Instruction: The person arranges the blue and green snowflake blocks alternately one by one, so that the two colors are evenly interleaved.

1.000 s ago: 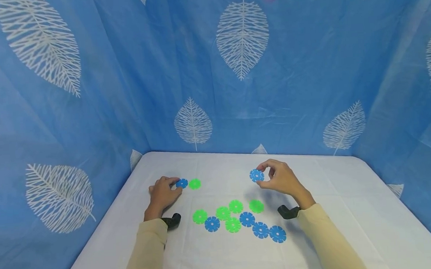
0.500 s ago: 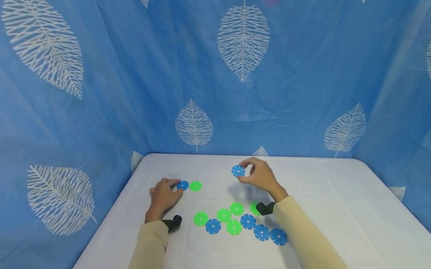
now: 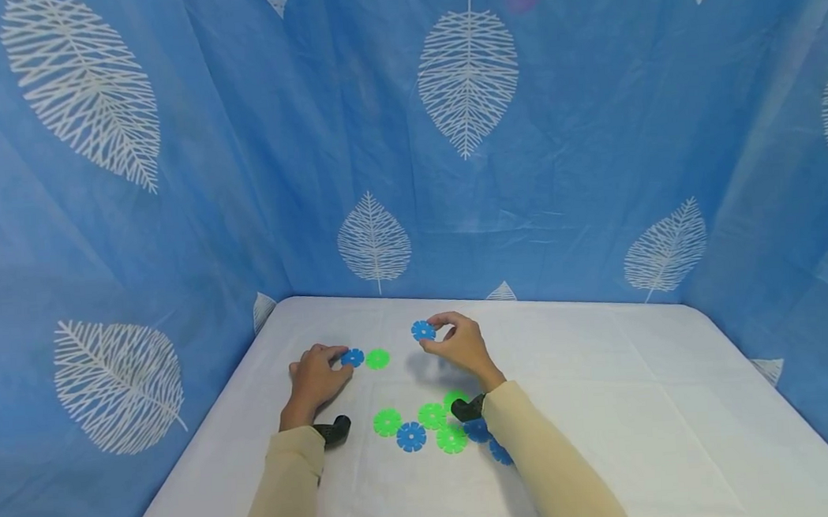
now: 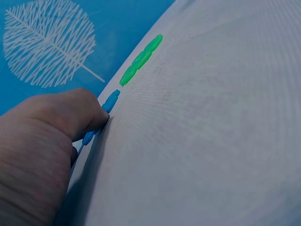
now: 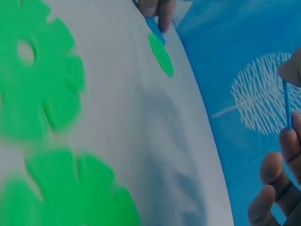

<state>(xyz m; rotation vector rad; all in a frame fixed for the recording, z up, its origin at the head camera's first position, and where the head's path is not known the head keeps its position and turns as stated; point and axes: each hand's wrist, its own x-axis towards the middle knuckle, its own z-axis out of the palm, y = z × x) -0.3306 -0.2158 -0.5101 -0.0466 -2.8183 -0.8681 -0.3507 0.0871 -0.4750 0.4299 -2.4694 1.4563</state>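
Note:
My left hand [image 3: 316, 379] rests on the white table, thumb and index finger pinching the edges of a flat blue notched disc [image 3: 353, 358]. Directly right of that lies a green notched disc [image 3: 377, 359]; the left wrist view shows the blue disc [image 4: 111, 101] and the green disc [image 4: 141, 60] nearly in line. Raised above the table, my right hand [image 3: 465, 346] pinches another blue disc [image 3: 422, 331] by its rim, its face toward the head camera. Edge-on, this raised blue disc [image 5: 287, 103] appears between thumb and fingertips in the right wrist view.
Nearer the body lie several loose discs, among them a green one [image 3: 387, 422] and a blue one [image 3: 411, 437]. My right sleeve [image 3: 540, 456] and wrist mount hide part of this group. A blue leaf-print curtain [image 3: 558, 163] stands behind the white table [image 3: 643, 402].
My right hand has moved left with its blue disc, toward the green disc, and its sleeve now covers some loose discs. The left hand has stayed in place.

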